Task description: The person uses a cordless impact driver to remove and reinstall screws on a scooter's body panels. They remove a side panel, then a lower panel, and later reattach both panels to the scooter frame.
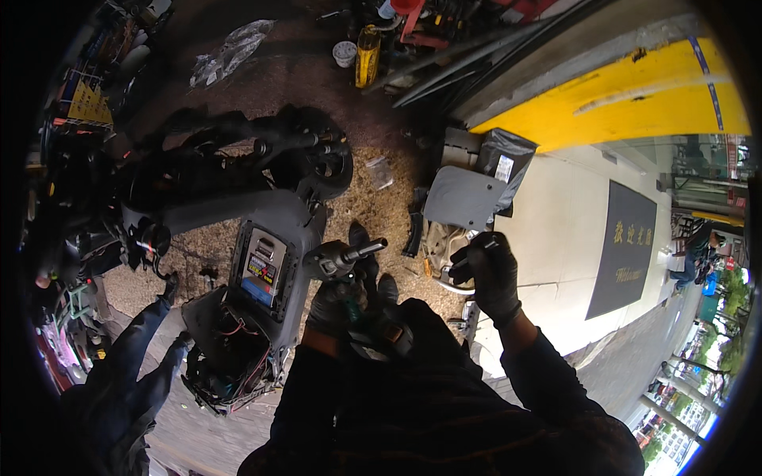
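My left hand (pixel 328 308), in a dark glove, is closed around the handle of a cordless impact wrench (pixel 327 262). The wrench carries a long metal socket (pixel 367 249) that points to the right. Raised on the right, my gloved right hand (pixel 494 284) is curled closed. A small dark piece seems to sit in its fingers, too shaded to name. Just left of the wrench stands a partly stripped scooter (pixel 298 226) with an exposed battery (pixel 260 270) in its body. Wires show in the opened section below the battery.
Dark panels and a grey flat cover (pixel 463 196) are stacked beyond my right hand. A grey mat (pixel 625 250) lies on the pale floor at right. Another person's legs (pixel 131 345) are at the lower left. A yellow bottle (pixel 367 57) stands at the far side, near metal bars.
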A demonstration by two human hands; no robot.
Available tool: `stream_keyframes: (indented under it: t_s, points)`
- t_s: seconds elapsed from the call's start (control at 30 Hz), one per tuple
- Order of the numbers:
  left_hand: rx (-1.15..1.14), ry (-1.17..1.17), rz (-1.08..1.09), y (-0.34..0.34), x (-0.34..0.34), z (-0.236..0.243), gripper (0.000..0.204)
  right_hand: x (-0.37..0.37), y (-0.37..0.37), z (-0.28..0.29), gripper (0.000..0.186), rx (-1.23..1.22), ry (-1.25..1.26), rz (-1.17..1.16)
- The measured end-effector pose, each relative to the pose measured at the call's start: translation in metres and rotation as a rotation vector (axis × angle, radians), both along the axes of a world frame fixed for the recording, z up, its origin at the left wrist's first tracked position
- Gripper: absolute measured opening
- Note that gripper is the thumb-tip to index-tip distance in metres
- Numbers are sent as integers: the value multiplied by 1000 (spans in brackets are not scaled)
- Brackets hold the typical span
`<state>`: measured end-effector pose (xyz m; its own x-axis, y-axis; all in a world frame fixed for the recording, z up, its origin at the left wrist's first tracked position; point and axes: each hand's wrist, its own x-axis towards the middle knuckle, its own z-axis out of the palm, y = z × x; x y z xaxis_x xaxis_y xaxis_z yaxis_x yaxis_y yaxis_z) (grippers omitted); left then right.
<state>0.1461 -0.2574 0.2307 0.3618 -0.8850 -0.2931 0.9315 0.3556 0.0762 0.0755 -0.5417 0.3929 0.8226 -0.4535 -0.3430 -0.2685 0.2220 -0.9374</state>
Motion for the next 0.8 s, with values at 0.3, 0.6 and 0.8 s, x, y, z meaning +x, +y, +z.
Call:
stream_keyframes:
  t_s: [0.3,0.6,0.8]
  points:
    - [138,-185,122,-48,158,51,58,88,-42,-13,12,156,166,118]
    - [143,-170,329,-126,286,81,49,169,-131,-29,12,-1356,280,874]
    - [109,-198,469,-180,376,91,49,285,-191,-15,23,-961,258,718]
